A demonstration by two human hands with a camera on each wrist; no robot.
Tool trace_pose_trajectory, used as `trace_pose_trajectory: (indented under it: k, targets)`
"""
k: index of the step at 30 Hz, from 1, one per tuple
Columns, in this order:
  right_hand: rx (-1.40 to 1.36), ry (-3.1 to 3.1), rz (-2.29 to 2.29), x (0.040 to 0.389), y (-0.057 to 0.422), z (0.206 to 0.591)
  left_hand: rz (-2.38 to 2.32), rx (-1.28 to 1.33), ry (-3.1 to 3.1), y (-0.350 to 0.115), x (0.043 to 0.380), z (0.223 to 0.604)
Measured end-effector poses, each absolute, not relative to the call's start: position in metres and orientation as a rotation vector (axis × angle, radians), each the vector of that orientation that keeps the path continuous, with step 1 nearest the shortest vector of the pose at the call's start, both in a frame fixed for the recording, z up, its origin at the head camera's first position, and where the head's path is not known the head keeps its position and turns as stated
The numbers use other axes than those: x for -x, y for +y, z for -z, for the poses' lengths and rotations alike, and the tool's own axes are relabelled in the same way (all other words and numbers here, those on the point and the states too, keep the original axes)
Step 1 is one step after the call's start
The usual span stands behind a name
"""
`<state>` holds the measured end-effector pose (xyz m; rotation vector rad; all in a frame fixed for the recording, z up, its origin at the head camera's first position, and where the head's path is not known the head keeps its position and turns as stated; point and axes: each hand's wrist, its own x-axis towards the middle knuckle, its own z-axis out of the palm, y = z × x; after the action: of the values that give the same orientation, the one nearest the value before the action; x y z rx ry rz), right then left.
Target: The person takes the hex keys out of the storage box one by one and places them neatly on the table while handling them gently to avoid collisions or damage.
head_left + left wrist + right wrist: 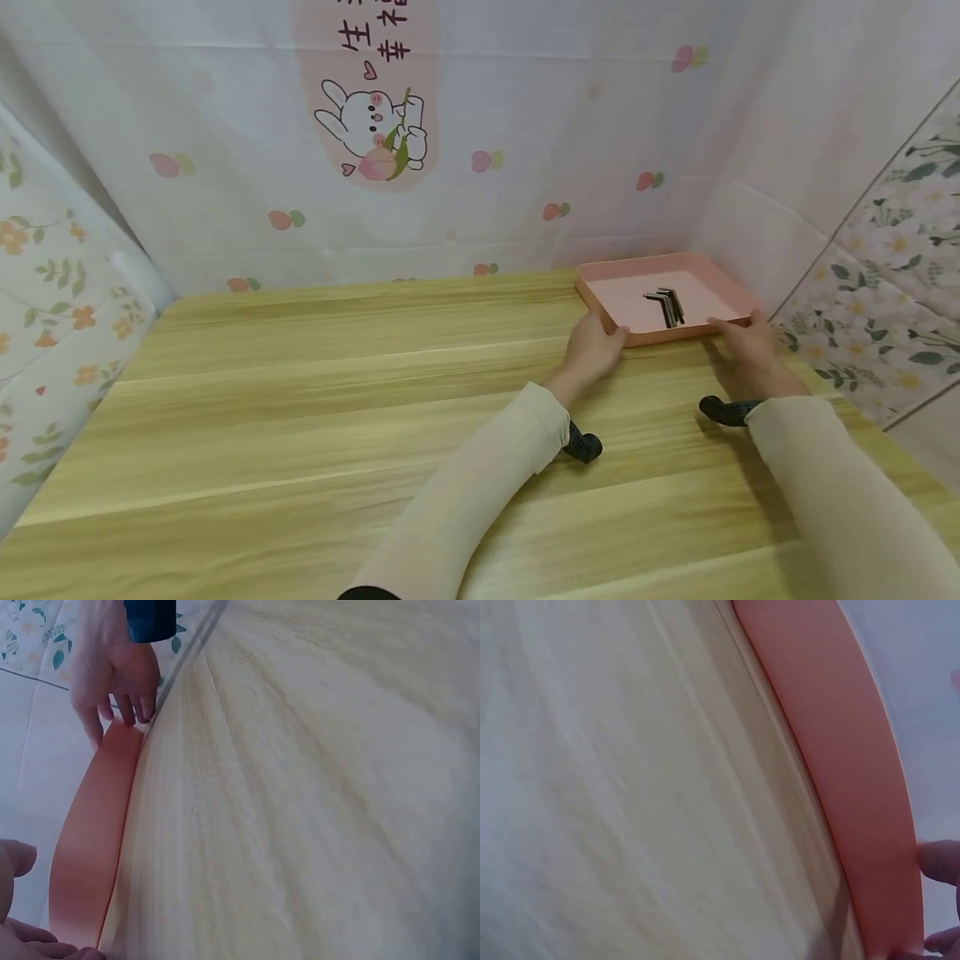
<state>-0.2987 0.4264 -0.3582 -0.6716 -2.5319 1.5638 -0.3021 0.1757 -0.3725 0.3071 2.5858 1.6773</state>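
A shallow pink tray sits at the table's back right corner. Several L-shaped hex keys lie together inside it. My left hand grips the tray's near left corner, its thumb at the rim. At the near right corner my right hand pinches the wall, thumb over the edge. In the left wrist view the tray's front wall runs between my left fingers and my right hand. The right wrist view shows that wall with my right thumb against its rim.
The wood-grain table stretches to the left and front. A white printed curtain hangs behind it, with floral cloth on the right and more floral cloth on the left. Dark wrist-mounted devices stick out below both sleeves.
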Motion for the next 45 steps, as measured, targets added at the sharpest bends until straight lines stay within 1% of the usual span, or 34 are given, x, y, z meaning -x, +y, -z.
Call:
trace_pose_trajectory:
  k: [10,16,21,26,29,36,42,45]
  targets:
    - [0.703,-2.505,-1.551,0.296,0.402,0.359,-1.814,-0.127,2.545,0.180,0.310,0.376]
    - [0.735,-2.480,-1.564,0.297,0.396,0.361,-1.859,-0.031,2.571,0.179,0.319,0.378]
    - [0.758,-2.498,-1.573,0.297,0.396,0.363,-1.866,-0.059,2.539,0.172,0.322,0.380]
    - [0.758,-2.385,-1.748,0.296,0.403,0.358,-1.859,-0.132,2.496,0.167,0.319,0.382]
    - [0.807,-2.314,-1.796,0.293,0.413,0.355,-1.866,-0.150,2.485,0.165,0.317,0.383]
    - [0.922,-2.218,-1.817,0.292,0.437,0.355,-1.890,-0.181,2.451,0.160,0.315,0.381]
    - [0.993,-2.211,-1.671,0.300,0.444,0.361,-1.900,-0.197,2.450,0.154,0.321,0.377]
    - [1.020,-2.168,-1.695,0.303,0.445,0.362,-1.934,-0.173,2.431,0.152,0.325,0.377]
